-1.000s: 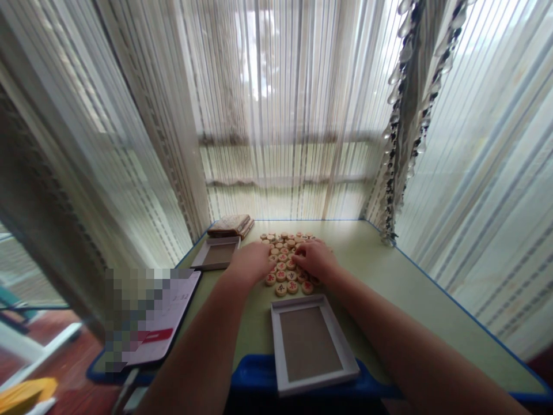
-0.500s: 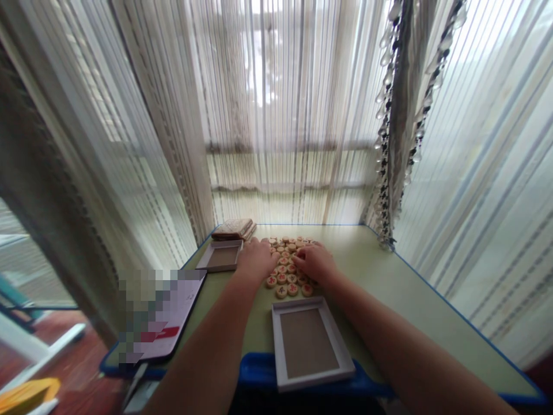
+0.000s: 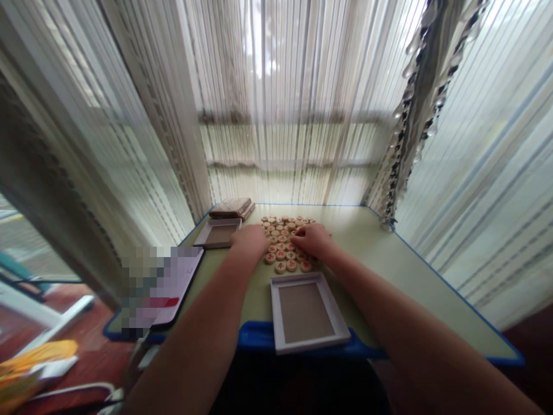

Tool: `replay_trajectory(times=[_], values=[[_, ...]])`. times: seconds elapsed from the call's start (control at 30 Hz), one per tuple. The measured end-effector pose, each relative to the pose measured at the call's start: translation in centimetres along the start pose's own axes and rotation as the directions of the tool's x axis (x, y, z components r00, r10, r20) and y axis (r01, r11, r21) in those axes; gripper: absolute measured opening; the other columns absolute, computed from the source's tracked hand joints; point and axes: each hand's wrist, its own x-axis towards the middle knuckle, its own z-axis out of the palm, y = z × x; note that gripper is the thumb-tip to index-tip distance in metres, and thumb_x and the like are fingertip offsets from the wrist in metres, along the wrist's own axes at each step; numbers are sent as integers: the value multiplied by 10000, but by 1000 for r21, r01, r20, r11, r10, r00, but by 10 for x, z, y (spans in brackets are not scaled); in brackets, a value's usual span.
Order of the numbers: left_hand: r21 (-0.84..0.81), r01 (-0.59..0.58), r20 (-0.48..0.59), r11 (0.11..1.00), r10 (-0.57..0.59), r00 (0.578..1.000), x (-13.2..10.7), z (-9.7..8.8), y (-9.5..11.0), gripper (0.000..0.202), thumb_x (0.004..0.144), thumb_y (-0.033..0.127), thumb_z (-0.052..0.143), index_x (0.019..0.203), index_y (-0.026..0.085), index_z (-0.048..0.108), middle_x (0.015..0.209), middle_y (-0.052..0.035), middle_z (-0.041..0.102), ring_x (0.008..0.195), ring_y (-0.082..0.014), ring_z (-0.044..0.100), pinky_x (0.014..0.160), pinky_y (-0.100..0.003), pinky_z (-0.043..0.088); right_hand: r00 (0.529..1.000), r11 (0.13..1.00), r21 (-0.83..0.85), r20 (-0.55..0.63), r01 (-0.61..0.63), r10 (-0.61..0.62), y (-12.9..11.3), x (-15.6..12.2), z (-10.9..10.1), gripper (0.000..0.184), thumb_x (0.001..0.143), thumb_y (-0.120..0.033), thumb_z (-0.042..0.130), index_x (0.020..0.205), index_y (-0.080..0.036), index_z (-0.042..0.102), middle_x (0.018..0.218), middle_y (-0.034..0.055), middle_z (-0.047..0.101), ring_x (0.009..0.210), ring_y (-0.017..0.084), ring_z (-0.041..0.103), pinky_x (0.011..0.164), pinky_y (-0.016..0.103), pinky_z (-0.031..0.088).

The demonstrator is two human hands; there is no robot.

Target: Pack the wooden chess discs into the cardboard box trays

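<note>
Several round wooden game pieces (image 3: 285, 248) with red and dark characters lie bunched on a pale green table (image 3: 389, 259). My left hand (image 3: 250, 240) rests palm down on the left side of the bunch, fingers curled onto the pieces. My right hand (image 3: 311, 239) lies on the right side, fingers bent over the pieces. Whether either hand grips a piece is hidden. An empty white-rimmed box half (image 3: 305, 314) sits at the near table edge, just below the pieces.
A second shallow box half (image 3: 218, 233) and a folded brown board (image 3: 232, 208) lie at the back left. A dark clipboard with paper (image 3: 168, 285) lies at the left edge. Sheer curtains surround the table; a beaded curtain tie (image 3: 406, 144) hangs at the right.
Both hands stay on the pile, hardly shifted. The camera has tilted, so the table and pieces sit a little higher in view.
</note>
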Motion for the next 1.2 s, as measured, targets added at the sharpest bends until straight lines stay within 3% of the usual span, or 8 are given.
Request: replay_trajectory(times=[0.1,0.23,0.47,0.63,0.73,0.87,1.0,1.2], values=[[-1,3,-7,1000,-3,1000,1,0,0,555,654,565,531,1041,180,630,1066,-179,619,965,-298,580,725,-347,476,999,998,70,-52,-2,6,1,-1,2,287,742,-433,516,812,-224,700,726,29,676,740,170,574,680,253,378],[-14,-13,9,1000,13,1000,1,0,-2,493,663,488,547,1041,183,629,1037,-171,633,950,-298,587,713,-354,478,988,999,38,-155,29,-22,2,-3,3,228,725,-373,553,800,-200,682,815,35,661,823,179,535,751,265,367],[-15,-54,18,998,55,998,0,-1,-3,377,651,327,578,991,178,646,1007,-162,646,912,-276,605,685,-323,481,992,995,37,-88,88,-85,0,-5,1,200,745,-317,542,854,-218,678,881,37,643,879,181,498,842,283,334],[-45,-111,10,993,112,994,-1,-2,-3,322,644,294,584,936,185,661,1017,-139,647,915,-257,603,681,-299,475,984,998,-20,-164,65,-68,1,-8,2,365,813,-316,449,1143,-212,566,1150,60,568,1028,210,440,897,302,310],[-54,-110,-7,992,110,994,0,-2,-2,300,638,268,583,915,186,664,1008,-128,652,887,-235,610,681,-278,468,991,996,-59,-107,74,-80,4,-8,3,406,857,-362,372,1236,-263,484,1266,16,500,1117,226,384,938,348,277],[-61,-148,-40,987,145,989,3,1,-2,274,657,263,561,900,185,660,997,-116,656,861,-215,612,673,-265,464,994,995,-69,-75,71,-76,7,-6,1,377,885,-369,306,1162,-281,546,1231,-7,536,1130,220,382,934,353,278],[-66,-218,-58,974,215,975,6,5,-3,232,675,276,549,862,186,652,948,-99,663,836,-204,608,671,-264,456,988,997,-65,-149,29,-38,11,-8,-2,372,862,-367,370,1122,-208,583,1151,58,584,1042,209,446,909,307,293],[-114,-250,-76,962,242,967,8,8,-6,162,655,214,562,792,171,638,859,-75,671,757,-166,601,613,-219,425,994,996,-87,-111,-17,7,14,-10,-6,289,826,-372,447,941,-222,667,994,54,646,926,206,493,838,299,332]])
